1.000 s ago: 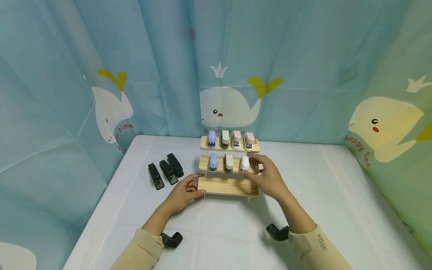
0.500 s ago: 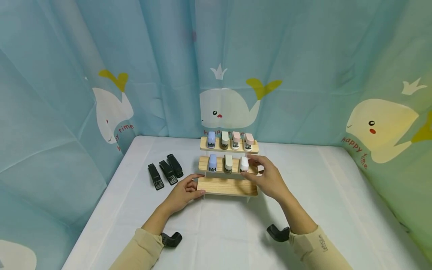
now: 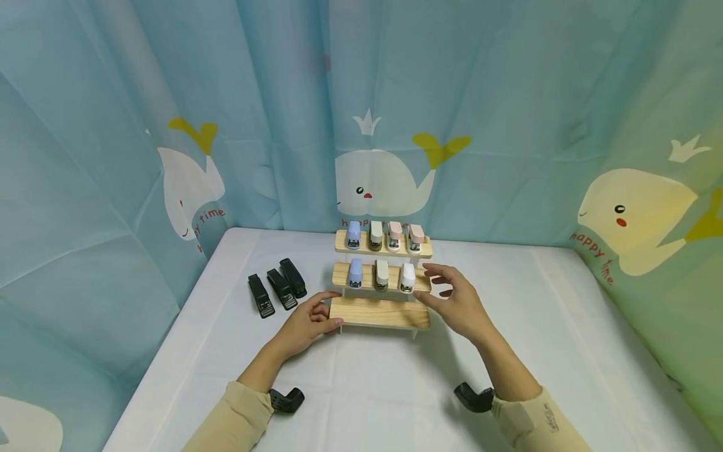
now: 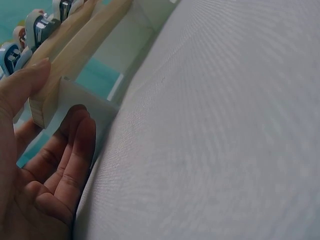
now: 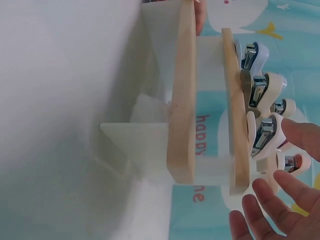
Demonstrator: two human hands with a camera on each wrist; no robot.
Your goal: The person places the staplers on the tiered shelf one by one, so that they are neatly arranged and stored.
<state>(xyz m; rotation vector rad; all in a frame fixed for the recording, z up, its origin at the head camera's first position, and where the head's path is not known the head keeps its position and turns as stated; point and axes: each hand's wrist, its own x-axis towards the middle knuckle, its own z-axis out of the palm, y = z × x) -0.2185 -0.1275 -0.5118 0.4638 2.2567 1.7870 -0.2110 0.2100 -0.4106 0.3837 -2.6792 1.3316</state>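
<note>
A three-tier wooden display rack (image 3: 378, 312) stands on the white-covered table. My left hand (image 3: 305, 325) grips the left end of its lowest shelf; in the left wrist view the thumb (image 4: 32, 80) lies against the board and a finger is behind it. On the middle shelf sit a blue mini stapler (image 3: 355, 274), a beige one (image 3: 381, 275) and a white mini stapler (image 3: 407, 278). Just right of the white stapler is my right hand (image 3: 459, 306), fingers spread and holding nothing. The lowest shelf bears no stapler.
Along the top shelf (image 3: 366, 243) stand several mini staplers: blue (image 3: 353, 234), grey-green (image 3: 375, 235) and pink (image 3: 395, 236). Three black staplers (image 3: 281, 288) lie on the table left of the rack. A blue whale-print curtain (image 3: 282, 182) hangs behind the table.
My right hand has let go of the white stapler and drawn slightly right, its fingers parting. The left hand keeps its grip on the rack.
</note>
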